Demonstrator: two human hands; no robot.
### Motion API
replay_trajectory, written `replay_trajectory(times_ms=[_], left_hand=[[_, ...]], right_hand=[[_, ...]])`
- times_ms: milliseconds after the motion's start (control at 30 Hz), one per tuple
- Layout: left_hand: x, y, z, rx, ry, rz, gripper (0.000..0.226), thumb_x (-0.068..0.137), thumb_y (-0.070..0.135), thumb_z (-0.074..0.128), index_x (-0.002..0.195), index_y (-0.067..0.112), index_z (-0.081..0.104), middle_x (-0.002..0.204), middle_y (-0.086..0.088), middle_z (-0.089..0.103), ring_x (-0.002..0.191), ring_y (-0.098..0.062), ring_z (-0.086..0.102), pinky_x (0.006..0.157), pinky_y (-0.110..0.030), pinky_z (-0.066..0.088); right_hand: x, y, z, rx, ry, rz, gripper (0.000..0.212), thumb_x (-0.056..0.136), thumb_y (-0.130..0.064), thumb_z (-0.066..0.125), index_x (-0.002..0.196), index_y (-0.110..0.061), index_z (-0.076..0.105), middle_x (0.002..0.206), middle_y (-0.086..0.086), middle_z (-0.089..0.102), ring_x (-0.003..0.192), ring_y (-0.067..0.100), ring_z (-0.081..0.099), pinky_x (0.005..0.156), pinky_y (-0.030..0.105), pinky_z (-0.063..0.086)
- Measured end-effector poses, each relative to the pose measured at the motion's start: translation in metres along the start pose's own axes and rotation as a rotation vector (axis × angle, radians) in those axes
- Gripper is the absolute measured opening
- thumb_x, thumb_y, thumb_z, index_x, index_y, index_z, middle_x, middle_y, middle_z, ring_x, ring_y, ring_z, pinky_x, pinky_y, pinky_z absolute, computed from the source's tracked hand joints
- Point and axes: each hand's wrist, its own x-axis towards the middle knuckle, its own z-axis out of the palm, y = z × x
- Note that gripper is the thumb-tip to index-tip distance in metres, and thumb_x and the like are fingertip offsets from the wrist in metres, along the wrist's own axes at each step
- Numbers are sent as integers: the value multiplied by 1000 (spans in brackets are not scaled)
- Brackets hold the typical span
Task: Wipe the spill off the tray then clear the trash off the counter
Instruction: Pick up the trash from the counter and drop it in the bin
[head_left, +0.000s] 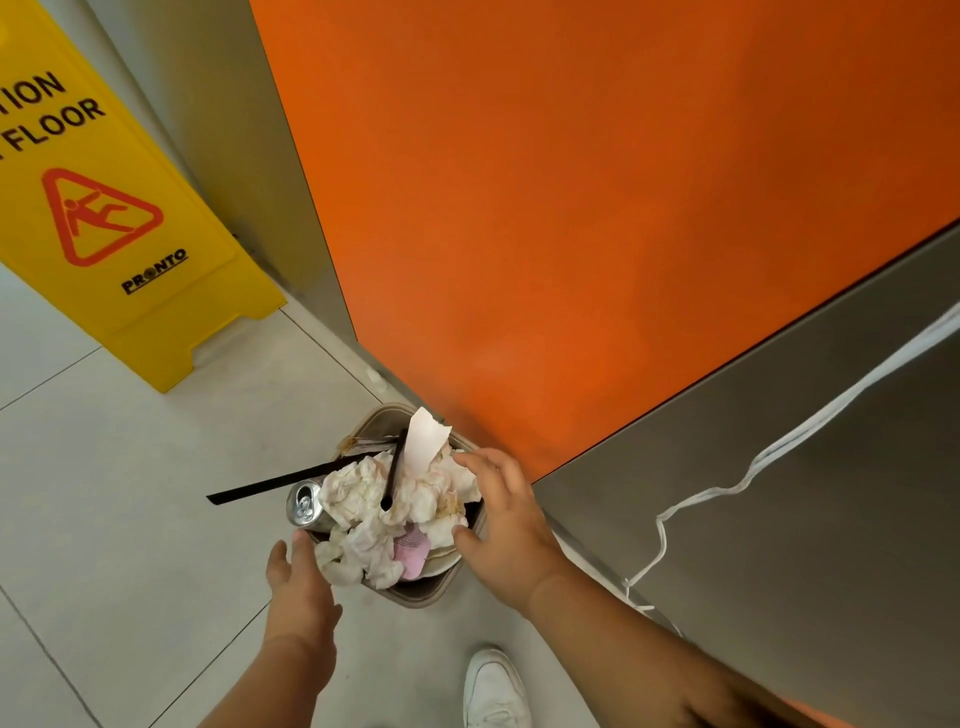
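Bin: small beige plastic waste bin (426, 597), lower centre of frame, on the pale tiled floor (130, 493), against an orange panel (571, 208).
Contents: heap of crumpled white paper napkins (363, 493); silver drink can (305, 506) at its left edge; long black straw (275, 483); white paper slip (426, 436) standing on top.
Left hand (298, 577): fingers straight, holding nothing, just beside the can.
Right hand (506, 514): fingers spread apart at the heap's right side; contact cannot be told.
Surroundings: yellow wet-floor sign (104, 208), upper left; white shoe (493, 686), bottom centre.

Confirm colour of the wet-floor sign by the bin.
Yellow wet-floor sign, black lettering, red warning triangle; clearest in head view.

orange panel (571, 208) beside overfull bin (415, 597), open floor (130, 519) left
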Motion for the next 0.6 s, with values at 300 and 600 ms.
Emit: replay_trajectory(times_ms=[300, 600], left_hand=[[-4, 7, -3, 75, 42, 8, 58, 95, 55, 33, 147, 33, 20, 150, -7, 32, 124, -32, 42, 109, -50, 32], [-98, 86, -49, 484, 142, 669, 40, 98, 28, 44, 137, 19, 42, 140, -9, 43, 130, -25, 40, 107, -45, 33]], right_hand=[[2, -4, -9, -13, 7, -19, 66, 79, -17, 60, 133, -43, 34, 139, -24, 20, 129, 6, 31, 108, 36, 34], [-47, -80, -70, 98, 18, -47, 45, 91, -23, 56, 132, -37, 43, 135, -21, 36, 126, 0, 34, 107, 23, 33]])
